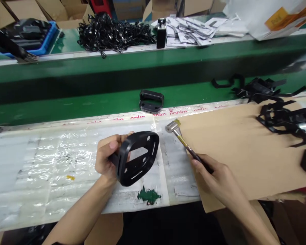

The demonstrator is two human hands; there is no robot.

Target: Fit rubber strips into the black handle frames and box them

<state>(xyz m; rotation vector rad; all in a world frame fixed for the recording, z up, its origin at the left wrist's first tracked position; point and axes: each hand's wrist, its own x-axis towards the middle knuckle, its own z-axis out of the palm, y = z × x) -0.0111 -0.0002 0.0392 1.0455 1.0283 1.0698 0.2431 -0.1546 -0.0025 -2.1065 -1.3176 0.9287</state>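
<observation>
Dial centred on my view: film-covered worktop (73,194) spans 8 o'clock, brown cardboard sheet (232,153) lies at 4, and loose black brackets (277,114) crowd 3. Black frame (134,167) is at 7 o'clock, my left hand (105,154) closed around its left side; hammer (187,146) is at 4, its handle wrapped in my right hand (214,170), head apart from the frame. Another black part (151,107), smaller in view, sits at 12.
</observation>
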